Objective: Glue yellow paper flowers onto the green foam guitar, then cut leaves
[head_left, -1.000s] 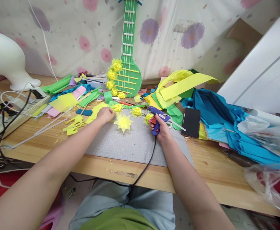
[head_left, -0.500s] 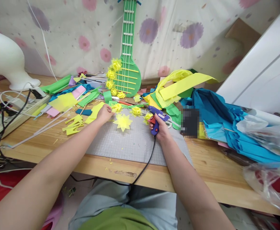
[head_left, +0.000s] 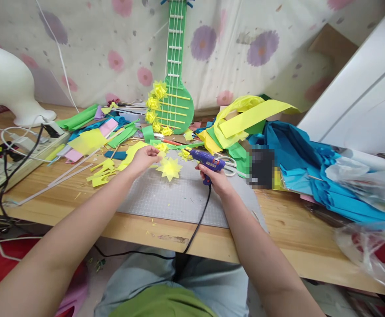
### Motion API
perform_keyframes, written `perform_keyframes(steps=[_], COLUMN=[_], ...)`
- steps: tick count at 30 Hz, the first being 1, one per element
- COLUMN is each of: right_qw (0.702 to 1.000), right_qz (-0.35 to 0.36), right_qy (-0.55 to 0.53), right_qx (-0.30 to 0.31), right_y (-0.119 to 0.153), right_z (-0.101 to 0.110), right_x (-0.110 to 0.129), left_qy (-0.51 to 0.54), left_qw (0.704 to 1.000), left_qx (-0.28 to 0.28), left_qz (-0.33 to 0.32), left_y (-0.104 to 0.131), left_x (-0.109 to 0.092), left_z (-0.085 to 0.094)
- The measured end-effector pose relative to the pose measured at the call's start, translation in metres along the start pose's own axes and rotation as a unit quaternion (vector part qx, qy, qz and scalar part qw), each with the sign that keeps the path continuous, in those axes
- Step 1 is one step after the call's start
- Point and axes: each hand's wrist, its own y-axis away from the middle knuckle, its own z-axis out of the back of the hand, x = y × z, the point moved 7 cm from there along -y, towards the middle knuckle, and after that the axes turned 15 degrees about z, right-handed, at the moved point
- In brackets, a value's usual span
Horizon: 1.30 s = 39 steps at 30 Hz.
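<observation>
I read the clock from the middle of my grey cutting mat, with 12 straight away from me. Nearest, the black cord drops over the edge of the table at 6. Between 3 and 4, a clear bag at the table's edge has something red inside, too crumpled over for me to name.

At 1, my right hand has its fingers closed around the handle of the blue glue gun; the nozzle points left, close to a yellow flower. White-handled scissors lie just behind the gun, at 2. At 11, the flat yellow star lies on the mat. At 10, my left hand has bent fingers drawn together beside another yellow bloom; I can't tell whether they grip it.

Out at 9 to 10, the power strip has plugs seated in its sockets. Blue paper is heaped at 2 to 3, with yellow paper at 1 to 2. Farther back at 12, the green stringed instrument stands upright with yellow flowers down its left side. A white head form stands at 10.
</observation>
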Motion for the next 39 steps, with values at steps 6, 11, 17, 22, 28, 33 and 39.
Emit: perform_keyframes(steps=[6,11,17,22,28,33,39], right_qw=[0.998,0.995,0.994,0.988,0.985,0.979,0.979], right_qz=[0.008,0.008,0.027,0.04,0.053,0.055,0.06], right_qy=[0.058,0.095,0.105,0.151,0.165,0.194,0.195], right_qx=[0.007,0.0,-0.001,0.0,0.007,0.021,0.017], right_y=[0.005,0.007,0.009,0.009,0.008,0.008,0.008], right_z=[-0.007,-0.012,-0.015,-0.013,-0.012,-0.011,-0.009], right_x=[0.008,0.014,0.012,0.006,0.005,0.003,0.003], left_qy=[-0.059,-0.126,-0.174,-0.223,-0.233,-0.223,-0.221], left_qw=[0.997,0.99,0.982,0.969,0.966,0.968,0.97], left_qx=[0.002,0.045,0.039,0.002,-0.004,0.005,0.02], left_qz=[-0.042,-0.031,-0.056,-0.11,-0.112,-0.118,-0.1], left_y=[0.005,0.008,0.008,0.014,0.02,0.021,0.025], left_x=[-0.013,-0.011,-0.009,-0.02,-0.024,-0.027,-0.029], left_z=[-0.002,-0.018,-0.026,-0.025,-0.022,-0.023,-0.028])
